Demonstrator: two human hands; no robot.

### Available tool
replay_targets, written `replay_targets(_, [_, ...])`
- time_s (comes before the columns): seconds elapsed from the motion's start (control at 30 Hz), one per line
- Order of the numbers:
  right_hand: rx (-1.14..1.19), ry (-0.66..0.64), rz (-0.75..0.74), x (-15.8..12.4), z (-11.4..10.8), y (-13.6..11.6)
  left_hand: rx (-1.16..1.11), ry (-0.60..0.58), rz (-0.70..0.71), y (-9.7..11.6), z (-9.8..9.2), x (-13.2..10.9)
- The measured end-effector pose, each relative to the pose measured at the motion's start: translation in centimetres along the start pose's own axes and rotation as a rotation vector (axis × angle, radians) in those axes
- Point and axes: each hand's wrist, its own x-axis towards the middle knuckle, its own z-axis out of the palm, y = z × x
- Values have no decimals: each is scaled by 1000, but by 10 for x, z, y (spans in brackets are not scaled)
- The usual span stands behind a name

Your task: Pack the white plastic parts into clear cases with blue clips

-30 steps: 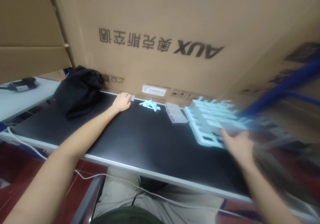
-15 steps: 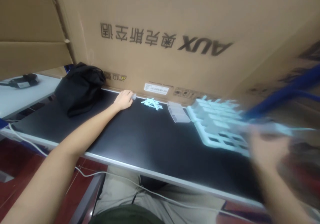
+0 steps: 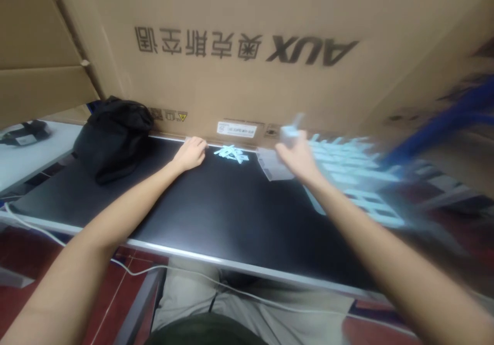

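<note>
Cardboard fills the background: a large box (image 3: pixel 208 88) with dark lettering stands behind the black bench (image 3: pixel 216 211). Near the bench's far edge, the right hand (image 3: pixel 299 155), slightly blurred, grips a small pale-blue piece (image 3: pixel 289 133), raised beside a translucent tray (image 3: pixel 270 166). Right of it sits a pale-blue rack (image 3: pixel 345 152), partly behind the forearm. The left hand (image 3: pixel 191 153) rests with curled fingers near a pile of pale strips (image 3: pixel 231 153); whether it holds something, I cannot tell. Farther left slumps a black bag (image 3: pixel 111 139).
</note>
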Motion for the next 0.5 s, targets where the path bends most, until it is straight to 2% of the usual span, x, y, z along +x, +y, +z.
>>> replay_targets(0.1, [-206,-229,43,12,31,-6,-12,-1,48,10,2,1])
replay_targets(0.2, [-441,-414,-15,26,52,-9,-43,-22,92,23,5,3])
replay_targets(0.37, [-737,-500,-99,43,73,-16,-109,-94,134,36,8,7])
replay_targets(0.5, [-839,-531,-108,51,77,-24,-146,-116,113,36,6,8])
